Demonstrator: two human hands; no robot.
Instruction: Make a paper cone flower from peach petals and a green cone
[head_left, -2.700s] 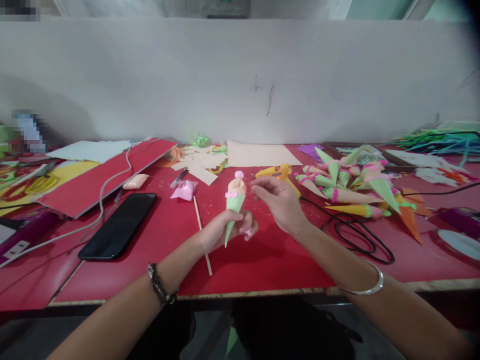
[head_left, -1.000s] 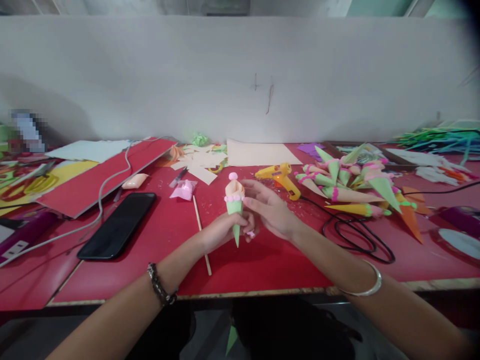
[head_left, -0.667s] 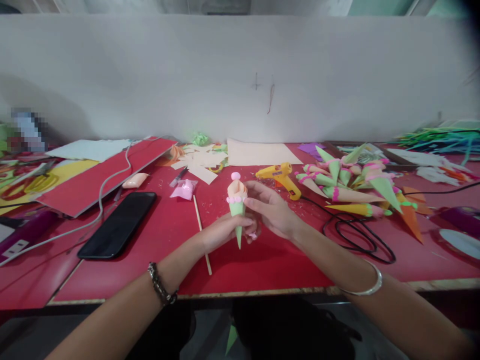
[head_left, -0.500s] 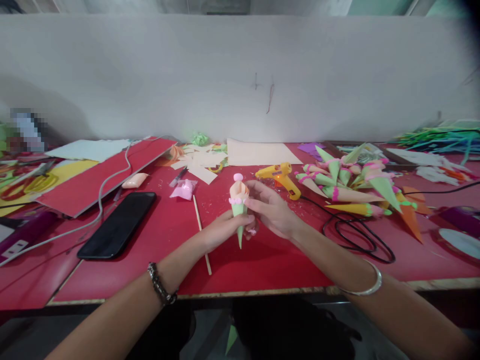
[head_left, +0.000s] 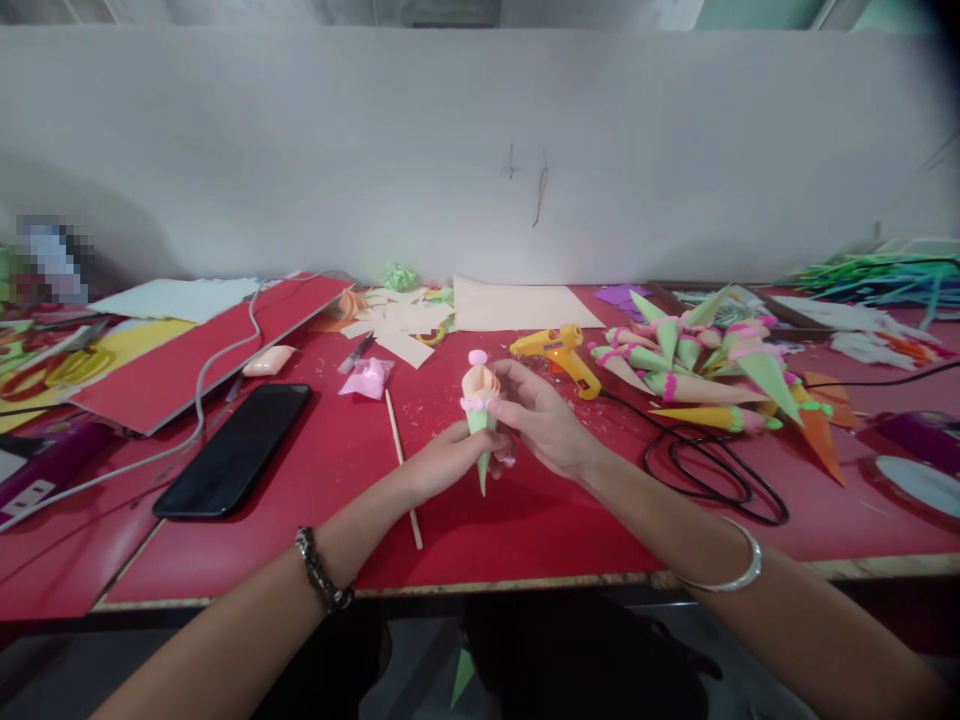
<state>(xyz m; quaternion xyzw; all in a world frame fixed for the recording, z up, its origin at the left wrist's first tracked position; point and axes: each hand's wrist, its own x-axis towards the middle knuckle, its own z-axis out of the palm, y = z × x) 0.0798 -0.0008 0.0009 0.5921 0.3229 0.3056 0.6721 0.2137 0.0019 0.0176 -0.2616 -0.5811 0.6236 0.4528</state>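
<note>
My left hand (head_left: 442, 466) is closed around a small green paper cone (head_left: 480, 432), holding it upright with the tip down. The cone has a peach top, a pink pom-pom trim and a pink ball on top. My right hand (head_left: 541, 415) touches the cone's upper right side with thumb and fingers curled against it. Both hands hover over the red table (head_left: 525, 520) near its middle. A thin wooden stick (head_left: 403, 466) lies just left of my left hand.
A yellow glue gun (head_left: 559, 350) with a black cord (head_left: 705, 470) lies behind my right hand. A pile of finished cones (head_left: 697, 370) sits at right. A black phone (head_left: 234, 448), a pink packet (head_left: 367, 378), a red board (head_left: 202, 350) and paper scraps (head_left: 397, 325) lie at left and behind.
The right hand came in from above and settled against the cone's top. The cone drifted slightly right and turned upright in my left hand.
</note>
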